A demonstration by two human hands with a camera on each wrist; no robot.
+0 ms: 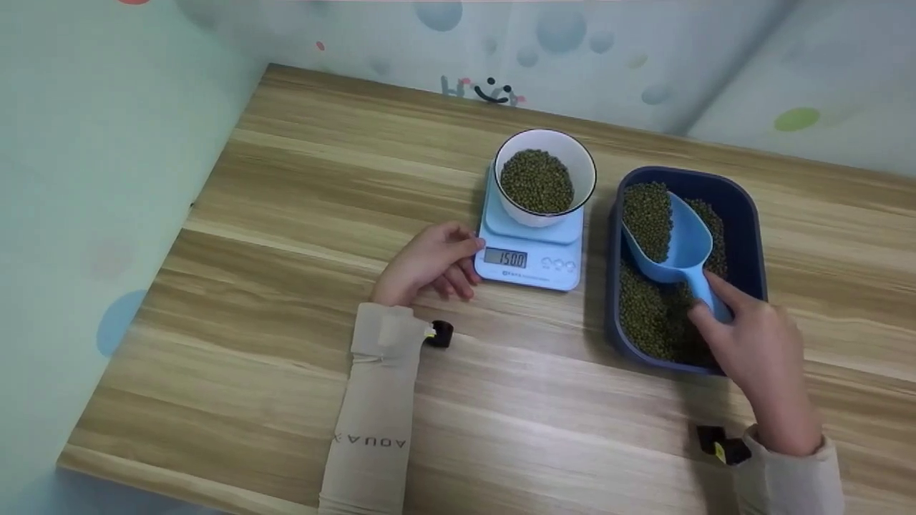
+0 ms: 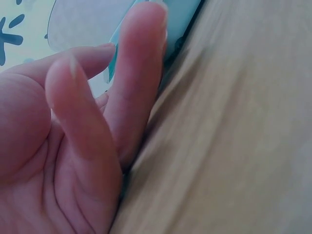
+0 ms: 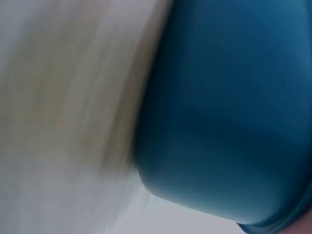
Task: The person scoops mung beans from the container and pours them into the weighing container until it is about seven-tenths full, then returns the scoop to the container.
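My left hand (image 1: 429, 261) rests at the left edge of a light blue kitchen scale (image 1: 533, 275), its thumb touching the edge. In the left wrist view, the fingers (image 2: 139, 63) lie loosely bent beside the scale. A white bowl (image 1: 585, 175) partly filled with small green beans (image 1: 537, 182) stands on the scale, whose display shows what looks like 150.0. My right hand (image 1: 762, 343) grips the handle of a blue scoop (image 1: 690, 232). Beans fill the scoop's front part. It is over a dark blue tub (image 1: 748, 214) of the same beans; the right wrist view shows the tub's outer wall.
Everything stands on a wood-grain table (image 1: 286, 272). A pale wall (image 1: 386, 43) with printed bubbles and a smiley runs along the back, and another wall closes the left. The tub stands just right of the scale, with a narrow strip of table between them.
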